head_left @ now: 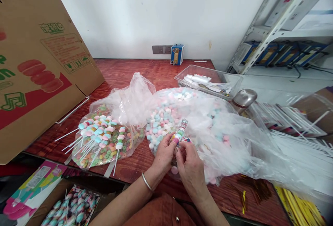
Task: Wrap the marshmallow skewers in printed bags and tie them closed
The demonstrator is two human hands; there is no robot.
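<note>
My left hand [164, 153] is closed around the lower part of a candy skewer [182, 126] in a clear printed wrapper, its top tilted away from me. Against the wrapper's bottom end, the fingers of my right hand [191, 161] pinch together; what lies between them is hidden. A small colourful tag [187, 140] shows just above the right fingers. Behind both hands lies a large clear bag of pastel marshmallows [161, 118]. To the left, several unwrapped marshmallow skewers [100, 130] on white sticks rest on a bag of ring-shaped candies [109, 153].
A big cardboard box [47, 63] stands at left. Below it, an open carton holds wrapped skewers [70, 207]. Behind the bags are a clear plastic bin [208, 80] and a metal flask [244, 99]. Gold ties [256, 187] and white sticks [299, 156] lie at right.
</note>
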